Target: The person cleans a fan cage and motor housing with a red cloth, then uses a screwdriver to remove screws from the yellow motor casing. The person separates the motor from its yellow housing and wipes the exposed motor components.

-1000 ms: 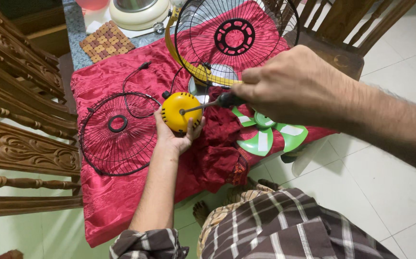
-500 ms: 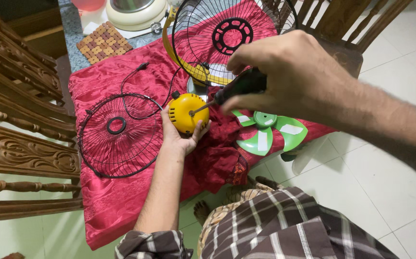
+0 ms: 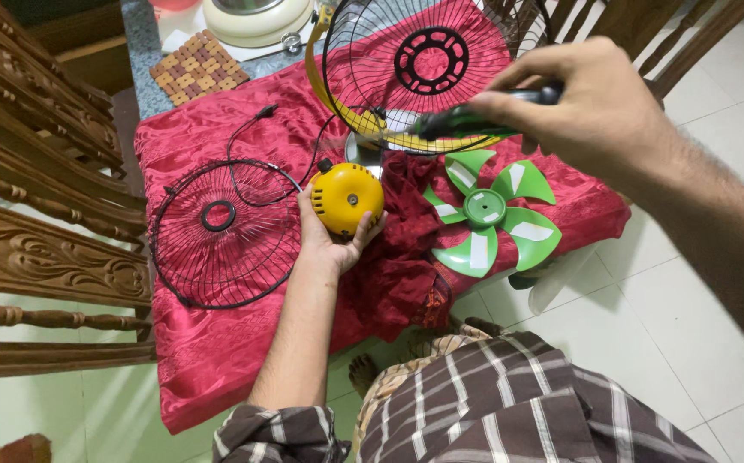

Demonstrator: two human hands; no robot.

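Observation:
My left hand [image 3: 331, 238] cups a round yellow fan motor housing [image 3: 348, 198] from below, over a red cloth [image 3: 209, 343] on the table. A black cord runs from the housing across the cloth. My right hand [image 3: 590, 107] is raised above and to the right, gripping a screwdriver [image 3: 462, 121] with a dark green-black handle, held nearly level and away from the housing. A green fan blade [image 3: 487, 214] lies flat on the cloth to the right of the housing. A black wire grille [image 3: 222, 231] lies flat to the left.
A second black grille with a yellow rim [image 3: 427, 69] stands tilted at the back. A cream appliance [image 3: 256, 17] and a woven trivet [image 3: 200, 64] sit at the far end. Carved wooden chairs [image 3: 37, 214] flank the left; another chair [image 3: 638, 34] is at the right.
My right hand has pulled the screwdriver out of the yellow housing and lifted it up and to the right. My left hand still holds the housing in about the same place.

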